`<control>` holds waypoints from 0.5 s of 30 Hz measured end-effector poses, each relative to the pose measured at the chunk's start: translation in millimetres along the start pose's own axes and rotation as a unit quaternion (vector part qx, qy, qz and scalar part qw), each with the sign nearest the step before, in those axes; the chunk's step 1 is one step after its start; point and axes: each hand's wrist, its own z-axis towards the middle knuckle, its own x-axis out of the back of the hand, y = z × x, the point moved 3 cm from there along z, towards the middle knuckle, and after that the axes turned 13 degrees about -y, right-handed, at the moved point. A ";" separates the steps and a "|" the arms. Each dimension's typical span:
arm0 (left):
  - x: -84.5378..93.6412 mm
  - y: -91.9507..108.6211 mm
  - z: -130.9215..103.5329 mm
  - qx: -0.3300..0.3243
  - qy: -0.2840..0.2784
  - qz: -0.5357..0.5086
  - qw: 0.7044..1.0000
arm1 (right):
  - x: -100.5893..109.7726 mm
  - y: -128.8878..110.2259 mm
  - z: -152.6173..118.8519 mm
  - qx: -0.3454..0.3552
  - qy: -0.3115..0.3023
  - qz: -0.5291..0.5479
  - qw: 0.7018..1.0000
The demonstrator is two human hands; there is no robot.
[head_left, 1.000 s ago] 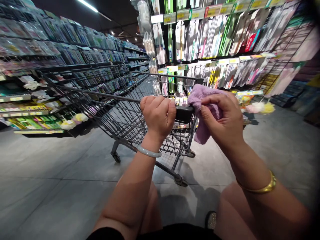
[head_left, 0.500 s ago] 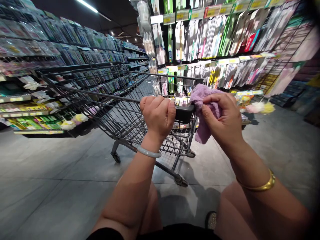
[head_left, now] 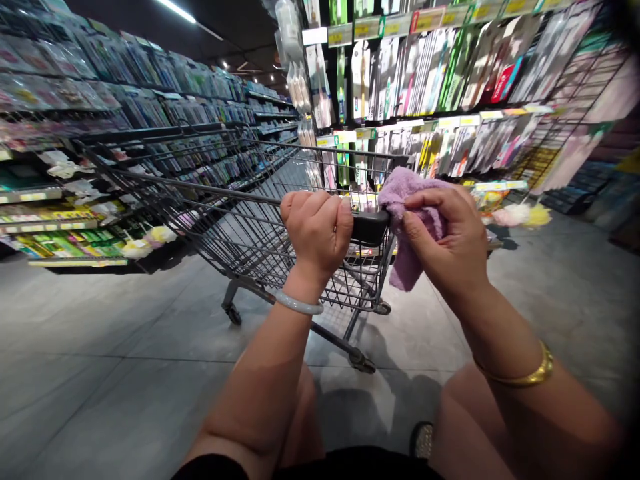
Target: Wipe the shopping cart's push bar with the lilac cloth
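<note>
In front of me stands a dark wire shopping cart [head_left: 250,233], its basket reaching away to the left. My left hand [head_left: 317,230] is closed in a fist round the cart's bar, left of the black plastic corner piece [head_left: 370,228]. A purple cloth [head_left: 407,267] is pinched between the thumb and fingers of my right hand [head_left: 447,230]. The cloth drapes over the end of the bar by that corner, and one end of it hangs down. Whatever part of the bar lies under the cloth is hidden.
Shelves with hanging packages [head_left: 165,100] line the left side. Ahead, a rack of packaged brushes [head_left: 420,80] rises close behind the cart. Fluffy pink and yellow items [head_left: 523,215] stick out at the right. The floor is grey concrete [head_left: 125,400], with a cart wheel [head_left: 361,361] near my legs.
My left hand keeps its grip on the bar. The cloth and my right hand have shifted only very slightly; the cart stays where it was.
</note>
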 end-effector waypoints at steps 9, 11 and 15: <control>-0.3 0.2 -0.6 0.008 0.001 0.006 1.000 | -7.5 -2.2 -6.6 -0.010 0.016 -0.016 1.000; -0.8 0.1 -1.0 0.010 0.000 0.007 1.000 | -9.4 -1.9 -8.2 -0.013 0.019 -0.014 1.000; -1.6 -0.5 -1.7 0.012 -0.003 0.001 1.000 | -9.9 -0.9 -9.0 -0.011 0.011 -0.006 1.000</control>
